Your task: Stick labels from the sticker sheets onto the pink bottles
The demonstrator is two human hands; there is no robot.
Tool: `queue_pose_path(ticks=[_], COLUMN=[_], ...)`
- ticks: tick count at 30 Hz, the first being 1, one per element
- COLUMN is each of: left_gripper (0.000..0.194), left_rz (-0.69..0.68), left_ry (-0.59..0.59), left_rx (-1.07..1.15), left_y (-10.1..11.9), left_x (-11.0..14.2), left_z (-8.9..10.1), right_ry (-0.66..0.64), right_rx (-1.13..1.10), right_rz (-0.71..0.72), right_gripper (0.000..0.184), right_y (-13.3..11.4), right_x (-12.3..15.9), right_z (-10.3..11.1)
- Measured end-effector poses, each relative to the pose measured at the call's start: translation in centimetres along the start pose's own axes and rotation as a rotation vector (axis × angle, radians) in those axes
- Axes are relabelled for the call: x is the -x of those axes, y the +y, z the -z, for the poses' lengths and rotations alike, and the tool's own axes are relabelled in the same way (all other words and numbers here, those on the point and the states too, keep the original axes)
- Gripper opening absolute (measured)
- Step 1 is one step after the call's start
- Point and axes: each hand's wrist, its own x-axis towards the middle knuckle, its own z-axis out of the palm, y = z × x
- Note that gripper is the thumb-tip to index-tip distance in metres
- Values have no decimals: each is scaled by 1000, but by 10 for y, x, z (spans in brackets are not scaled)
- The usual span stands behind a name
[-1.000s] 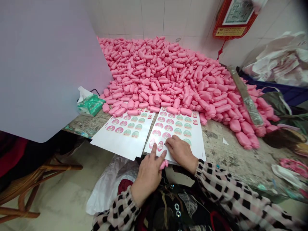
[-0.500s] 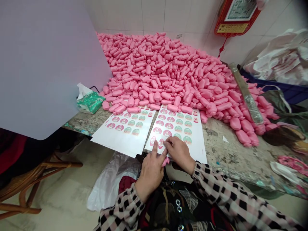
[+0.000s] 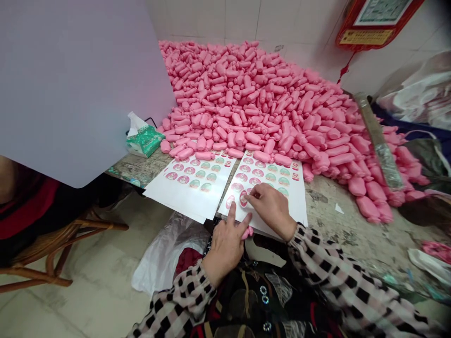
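Two white sticker sheets lie at the table's near edge, a left sheet (image 3: pixel 192 188) and a right sheet (image 3: pixel 294 197), both printed with round pink and green stickers. My right hand (image 3: pixel 271 209) rests on the right sheet, its fingertips pinched at a pink round sticker (image 3: pixel 243 198) near the sheet's lower left. My left hand (image 3: pixel 227 244) is just below, curled around a small pink bottle (image 3: pixel 247 231), with its index finger stretched onto the sheet's edge.
A big heap of small pink bottles (image 3: pixel 260 103) fills the table back to the tiled wall. A green tissue pack (image 3: pixel 144 140) sits left. A long wrapped stick (image 3: pixel 378 141) leans right. White plastic bag (image 3: pixel 165 258) below; a wicker chair (image 3: pixel 45 253) at left.
The view has shifted a little to the left and down. My right hand's fingertips have moved slightly up the sheet and are lifting the pink sticker's edge. My left hand stays put with the bottle.
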Motion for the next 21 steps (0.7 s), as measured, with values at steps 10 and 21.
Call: queue_pose_path(ticks=[10,21], left_gripper=[50,54], left_rz=[212,477], left_ry=[30,-319], left_rx=[1152,2075], left_y=[-10,6], left_x=[8,-25], left_z=[47,56], right_ry=[51,-77], right_rx=[-713,-697], right_rz=[-22,137], right_gripper=[33,25], right_y=[24,4], right_x=[3,45], right_z=[23,21])
